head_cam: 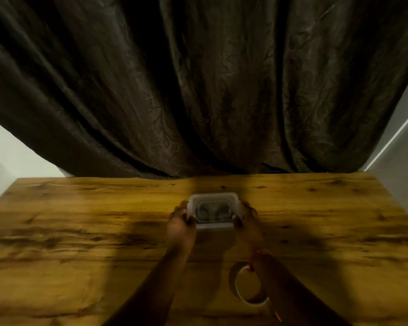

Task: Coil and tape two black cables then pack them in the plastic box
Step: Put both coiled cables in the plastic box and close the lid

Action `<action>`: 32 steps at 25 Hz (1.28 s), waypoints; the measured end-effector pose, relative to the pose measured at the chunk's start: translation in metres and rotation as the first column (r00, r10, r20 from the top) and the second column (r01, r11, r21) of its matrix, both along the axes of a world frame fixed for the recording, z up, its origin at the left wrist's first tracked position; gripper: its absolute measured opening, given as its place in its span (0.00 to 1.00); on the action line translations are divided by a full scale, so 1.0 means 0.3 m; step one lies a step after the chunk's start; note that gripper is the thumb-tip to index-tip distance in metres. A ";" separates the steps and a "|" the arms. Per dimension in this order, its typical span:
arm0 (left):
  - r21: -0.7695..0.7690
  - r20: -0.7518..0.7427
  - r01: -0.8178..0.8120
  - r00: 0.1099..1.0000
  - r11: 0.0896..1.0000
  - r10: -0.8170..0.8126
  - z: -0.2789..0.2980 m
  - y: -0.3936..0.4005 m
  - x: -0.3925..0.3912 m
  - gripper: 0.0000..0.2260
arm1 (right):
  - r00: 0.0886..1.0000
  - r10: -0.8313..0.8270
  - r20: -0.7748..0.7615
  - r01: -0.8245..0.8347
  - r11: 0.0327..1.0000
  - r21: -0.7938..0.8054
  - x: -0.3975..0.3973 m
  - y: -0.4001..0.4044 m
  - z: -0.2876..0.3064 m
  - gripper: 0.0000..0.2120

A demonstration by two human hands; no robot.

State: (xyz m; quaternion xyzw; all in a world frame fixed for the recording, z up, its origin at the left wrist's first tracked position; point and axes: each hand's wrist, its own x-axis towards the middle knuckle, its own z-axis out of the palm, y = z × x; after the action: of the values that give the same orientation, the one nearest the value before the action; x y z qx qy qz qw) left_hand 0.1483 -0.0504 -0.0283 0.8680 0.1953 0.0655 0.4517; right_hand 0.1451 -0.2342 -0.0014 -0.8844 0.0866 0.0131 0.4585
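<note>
Plastic box [214, 211] sits mid-surface [80, 231], lid on; two dark coils [222, 212] visible inside, so packing looks essentially complete. Left hand [180, 223] and right hand [246, 220] grip the box's sides, fingers curled; tape roll [250, 285] lies nearer than the box.

Home room, dark curtain [198, 85], wooden table [80, 231]

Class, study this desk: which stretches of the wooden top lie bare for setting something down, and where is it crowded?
Bare: the left half of the wooden table, from its left edge to the left hand, and the right side beyond the right hand. Also the strip between the clear plastic box and the dark curtain. Crowded: the centre, and near-right around the white tape roll.
</note>
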 end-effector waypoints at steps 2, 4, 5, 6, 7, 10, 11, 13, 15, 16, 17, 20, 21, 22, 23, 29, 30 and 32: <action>-0.025 -0.010 -0.001 1.000 1.000 0.001 -0.004 0.004 -0.003 0.07 | 1.000 0.005 0.021 -0.005 1.000 -0.020 -0.002 0.000 -0.008 0.22; -0.013 0.003 0.031 1.000 0.999 -0.030 -0.011 0.008 -0.006 0.09 | 0.999 0.018 0.047 -0.015 0.997 -0.070 -0.011 0.001 -0.019 0.22; 0.007 0.010 0.052 0.999 0.999 -0.052 -0.007 0.010 -0.011 0.09 | 0.997 0.029 0.066 -0.021 0.994 -0.111 -0.018 0.001 -0.023 0.23; 0.042 0.016 0.070 0.997 0.997 -0.071 -0.002 0.012 -0.015 0.10 | 0.995 0.049 0.086 -0.036 0.988 -0.147 -0.023 -0.003 -0.031 0.24; 0.098 0.025 0.084 0.996 0.992 -0.086 0.004 0.011 -0.019 0.10 | 0.991 0.069 0.113 -0.048 0.982 -0.181 -0.026 -0.006 -0.038 0.24; 0.326 0.044 0.126 0.988 0.937 -0.148 0.014 0.004 -0.039 0.14 | 0.981 0.103 0.162 -0.048 0.948 -0.315 -0.034 -0.012 -0.040 0.24; 0.382 0.034 0.142 0.985 0.913 -0.168 0.020 -0.001 -0.048 0.16 | 0.976 0.107 0.192 -0.035 0.937 -0.347 -0.037 -0.014 -0.041 0.24; 0.452 0.014 0.174 0.979 0.875 -0.202 0.027 -0.004 -0.058 0.19 | 0.972 0.125 0.202 -0.041 0.926 -0.376 -0.032 -0.020 -0.049 0.24; 0.487 -0.022 0.182 0.980 0.854 -0.196 0.033 -0.003 -0.053 0.20 | 0.978 0.155 0.140 -0.096 0.928 -0.361 -0.016 -0.026 -0.064 0.26; 0.494 -0.024 0.159 0.985 0.855 -0.170 0.039 -0.003 -0.052 0.20 | 0.976 0.162 0.146 -0.104 0.933 -0.344 -0.014 -0.033 -0.070 0.27; 0.499 0.001 0.120 0.990 0.858 -0.139 0.050 -0.004 -0.053 0.20 | 0.970 0.167 0.177 -0.102 0.941 -0.324 -0.017 -0.046 -0.070 0.29; 0.553 0.188 0.069 0.960 0.830 -0.205 0.082 -0.030 -0.098 0.20 | 0.967 0.123 0.222 -0.076 0.974 -0.212 -0.063 -0.126 -0.018 0.30; 0.580 0.215 0.121 0.931 0.805 -0.295 0.084 -0.055 -0.136 0.20 | 0.956 0.145 0.256 -0.089 0.972 -0.218 -0.089 -0.167 -0.014 0.30; 0.613 0.213 0.198 0.891 0.765 -0.401 0.075 -0.085 -0.185 0.19 | 0.941 0.176 0.288 -0.105 0.964 -0.243 -0.119 -0.207 -0.007 0.30; 0.639 0.189 0.282 0.844 0.715 -0.502 0.063 -0.118 -0.243 0.19 | 0.923 0.220 0.316 -0.126 0.948 -0.292 -0.155 -0.247 -0.001 0.30; 0.790 -0.077 0.545 0.542 0.281 -0.837 -0.070 -0.182 -0.501 0.23 | 0.882 0.340 0.327 -0.133 0.844 -0.520 -0.488 -0.444 -0.095 0.25; 0.801 -0.105 0.548 0.524 0.241 -0.845 -0.093 -0.179 -0.512 0.24 | 0.879 0.350 0.325 -0.110 0.810 -0.576 -0.537 -0.451 -0.132 0.25; 0.823 -0.167 0.541 0.524 0.175 -0.835 -0.130 -0.176 -0.525 0.27 | 0.883 0.325 0.339 -0.057 0.790 -0.610 -0.599 -0.444 -0.200 0.25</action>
State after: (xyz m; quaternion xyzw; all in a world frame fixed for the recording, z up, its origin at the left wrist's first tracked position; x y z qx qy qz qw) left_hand -0.0092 -0.1033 -0.0673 0.9316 -0.3563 0.0714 0.0108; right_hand -0.0346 -0.3673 -0.0613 -0.9665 -0.1084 -0.1606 0.1681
